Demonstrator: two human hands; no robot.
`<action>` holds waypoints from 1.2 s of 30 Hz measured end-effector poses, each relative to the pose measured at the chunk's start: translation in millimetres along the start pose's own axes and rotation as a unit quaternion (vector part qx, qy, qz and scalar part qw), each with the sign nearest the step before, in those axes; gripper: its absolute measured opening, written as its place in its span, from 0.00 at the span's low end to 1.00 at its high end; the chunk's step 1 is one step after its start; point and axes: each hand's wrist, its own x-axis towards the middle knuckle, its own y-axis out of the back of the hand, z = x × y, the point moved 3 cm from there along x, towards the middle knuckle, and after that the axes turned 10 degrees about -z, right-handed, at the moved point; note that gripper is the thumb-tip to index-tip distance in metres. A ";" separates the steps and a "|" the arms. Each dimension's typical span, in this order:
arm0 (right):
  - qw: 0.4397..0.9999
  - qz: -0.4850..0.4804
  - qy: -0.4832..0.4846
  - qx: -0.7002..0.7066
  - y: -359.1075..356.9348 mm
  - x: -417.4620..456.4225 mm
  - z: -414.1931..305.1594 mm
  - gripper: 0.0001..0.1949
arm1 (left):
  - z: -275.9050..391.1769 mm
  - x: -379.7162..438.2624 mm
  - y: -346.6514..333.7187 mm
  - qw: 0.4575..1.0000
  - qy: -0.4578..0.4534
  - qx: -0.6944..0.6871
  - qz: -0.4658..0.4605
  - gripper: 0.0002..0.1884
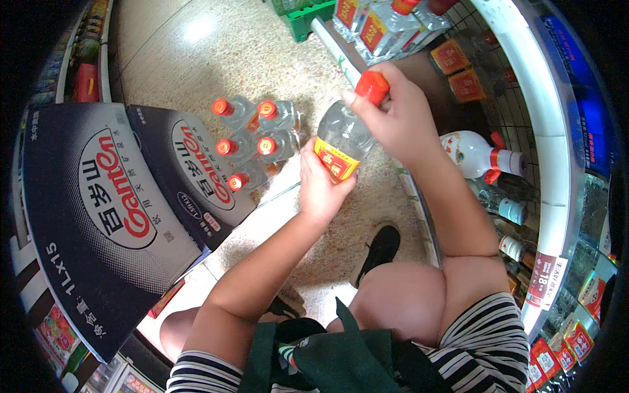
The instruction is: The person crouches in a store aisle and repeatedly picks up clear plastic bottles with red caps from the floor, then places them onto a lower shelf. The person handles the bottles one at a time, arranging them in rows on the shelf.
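My left hand (322, 184) holds the lower part of a large clear bottle (346, 125) with a yellow and red label. At the bottle's top, my right hand (400, 113) grips its red cap (372, 87); whether the cap is loose or fastened, I cannot tell. The bottle is tilted in front of me. To its left, several smaller clear bottles with red caps (267, 109) stand close together on the speckled floor (236, 54).
Two dark water cartons (118, 196) stand at the left. A shelf at the right holds a white bottle with a red ribbon (469, 153), red boxes (450, 56) and large square bottles (381, 32). A green crate (307, 19) sits at the top. My shoe (383, 248) is below.
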 end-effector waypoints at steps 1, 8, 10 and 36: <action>0.999 0.020 0.027 -0.032 5.6 -6.7 -6.0 0.14 | 2.5 6.5 -2.1 1.000 -0.003 -0.004 -0.004 0.47; 0.950 0.173 0.159 -0.207 45.3 -27.0 -23.2 0.17 | 40.4 70.3 -48.3 0.995 -0.087 -0.043 -0.006 0.49; 0.943 0.195 0.138 -0.230 54.7 -22.1 -14.3 0.17 | 45.0 81.2 -66.1 0.948 -0.038 -0.290 -0.121 0.44; 0.927 0.229 -0.122 -0.271 73.6 17.0 40.2 0.33 | 62.5 155.6 -113.5 0.797 0.037 -0.526 -0.294 0.42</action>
